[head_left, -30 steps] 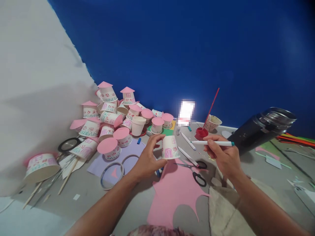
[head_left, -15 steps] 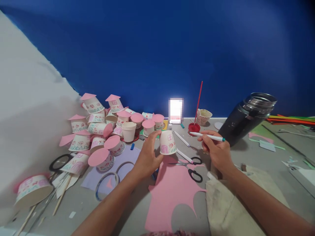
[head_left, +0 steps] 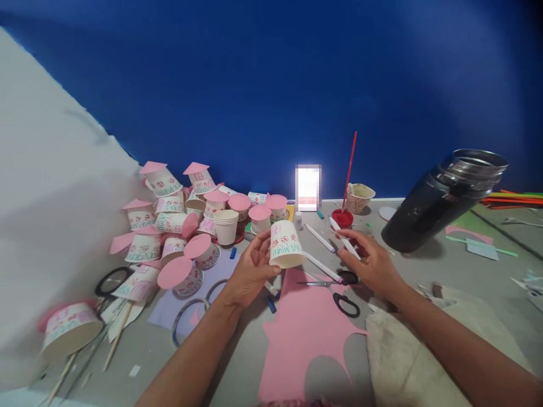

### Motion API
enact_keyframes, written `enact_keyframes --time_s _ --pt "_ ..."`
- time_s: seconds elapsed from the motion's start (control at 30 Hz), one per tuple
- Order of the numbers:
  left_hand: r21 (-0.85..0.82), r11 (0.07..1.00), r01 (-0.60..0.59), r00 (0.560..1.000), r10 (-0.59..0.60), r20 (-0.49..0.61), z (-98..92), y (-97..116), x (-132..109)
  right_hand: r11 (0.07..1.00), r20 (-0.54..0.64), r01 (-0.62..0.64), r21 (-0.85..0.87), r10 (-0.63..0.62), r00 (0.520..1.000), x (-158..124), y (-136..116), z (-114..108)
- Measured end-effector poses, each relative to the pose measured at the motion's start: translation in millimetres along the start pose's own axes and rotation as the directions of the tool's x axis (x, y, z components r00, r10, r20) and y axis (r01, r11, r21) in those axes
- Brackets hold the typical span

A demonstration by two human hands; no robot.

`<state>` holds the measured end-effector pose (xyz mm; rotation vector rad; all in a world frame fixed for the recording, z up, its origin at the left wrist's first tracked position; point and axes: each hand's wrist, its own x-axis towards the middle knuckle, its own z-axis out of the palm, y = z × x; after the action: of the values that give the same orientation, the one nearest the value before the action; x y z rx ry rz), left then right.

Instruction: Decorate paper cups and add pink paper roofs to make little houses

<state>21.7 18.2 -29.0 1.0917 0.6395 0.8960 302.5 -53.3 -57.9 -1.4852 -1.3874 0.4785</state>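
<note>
White paper forms the body of the cup (head_left: 287, 244), which is held above the table (head_left: 241, 370) by the left hand (head_left: 248, 277). Left-hand grip: closed on the cup, with the thumb near the rim and the fingers along the left side. Cup orientation: inverted and tilted, so that part of the open mouth shows at the bottom. Markings: a pinkish window near the narrow end, red flower-like marks at mid-height, and a green zigzag band close to the rim. Right-hand grip: the right hand (head_left: 373, 263) is closed on a white marker (head_left: 345, 237), which slants up and leftward, apart from the cup. Between the two grips lie two loose markers (head_left: 320, 238). Below the left grip and toward the person lies a pink sheet (head_left: 305, 333) with curved cut-outs; scissors (head_left: 347, 305) rest over its upper right part. Left of the left grip stand a stack of plain cups (head_left: 225, 230) and a pile of decorated cups (head_left: 143, 247) with pink roofs (head_left: 175, 273). Beyond the right grip is a red pot (head_left: 341, 217) holding a red stick (head_left: 350, 169). Right of that grip stands a black flask (head_left: 428, 209); a beige cloth (head_left: 407, 350) lies beneath the right forearm.
</note>
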Motion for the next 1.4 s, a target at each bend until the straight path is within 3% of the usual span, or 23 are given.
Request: enact_keyframes --time_s 0.1,0.2,0.3,0.37,0.4,0.47,0.53,0.57,0.63,0.7,0.83,0.9,1.0,1.1,1.2,1.27,1.33,1.4 --pt "-0.127 0.986 0.109 0.994 -0.106 0.03 -4.6 1 -6 0.993 0.002 0.05 -0.111 -0.05 0.999 -1 7 2" --pt "-0.124 0.985 0.12 0.992 -0.113 0.062 -9.2 -3 -10 0.985 0.0 0.096 -0.141 -0.097 0.995 -2 12 3" --pt "0.055 0.998 0.025 0.999 -0.028 0.039 -13.4 -8 -9 0.987 -0.001 0.108 -0.118 -0.109 0.994 -3 14 5" --pt "0.329 0.938 -0.109 0.991 0.128 -0.035 -16.0 -10 -5 0.984 0.002 0.124 -0.128 -0.125 0.992 -3 14 5" --pt "0.509 0.842 -0.179 0.968 0.242 -0.061 -17.6 -11 -3 0.981 0.002 0.136 -0.139 -0.137 0.991 -3 13 5" --pt "0.826 0.503 -0.254 0.887 0.461 -0.008 -21.2 -13 1 0.974 0.001 0.155 -0.164 -0.157 0.988 -2 12 4" --pt "0.956 0.129 -0.262 0.806 0.574 0.143 -24.6 -16 3 0.973 0.001 0.157 -0.168 -0.159 0.987 -1 11 3" --pt "0.965 -0.008 -0.262 0.783 0.583 0.218 -25.6 -18 4 0.974 0.001 0.155 -0.165 -0.157 0.988 -1 10 3" --pt "0.952 -0.173 -0.254 0.772 0.557 0.307 -25.5 -22 3 0.976 0.009 0.152 -0.158 -0.153 0.988 0 10 2" --pt "0.944 -0.234 -0.234 0.794 0.514 0.325 -23.0 -25 0 0.978 0.017 0.146 -0.152 -0.145 0.989 0 11 2" --pt "0.962 -0.167 -0.214 0.876 0.402 0.265 -19.0 -19 -8 0.983 0.027 0.115 -0.146 -0.113 0.993 0 13 1" --pt "0.972 -0.11 -0.208 0.896 0.378 0.234 -18.6 -9 -16 0.984 0.03 0.098 -0.147 -0.095 0.995 0 13 1" --pt "0.973 -0.013 -0.231 0.889 0.402 0.217 -13.3 5 -35 0.985 0.038 0.082 -0.154 -0.077 0.996 0 12 0" --pt "0.961 0.052 -0.27 0.848 0.486 0.212 1.5 11 -59 0.984 0.046 0.072 -0.164 -0.066 0.997 1 11 -1" --pt "0.94 0.147 -0.309 0.91 0.334 0.247 14.6 8 -76 0.982 0.042 0.06 -0.177 -0.054 0.998 2 11 -1" --pt "0.946 0.195 -0.261 0.942 0.267 0.205 15.0 5 -79 0.98 0.045 0.055 -0.192 -0.047 0.998 1 11 -1" --pt "0.964 0.202 -0.171 0.95 0.292 0.108 9.2 4 -77 0.973 0.069 0.061 -0.221 -0.046 0.997 0 11 -1" --pt "0.979 0.164 -0.119 0.922 0.383 0.048 2.3 3 -74 0.967 0.101 0.073 -0.245 -0.05 0.994 0 11 0"
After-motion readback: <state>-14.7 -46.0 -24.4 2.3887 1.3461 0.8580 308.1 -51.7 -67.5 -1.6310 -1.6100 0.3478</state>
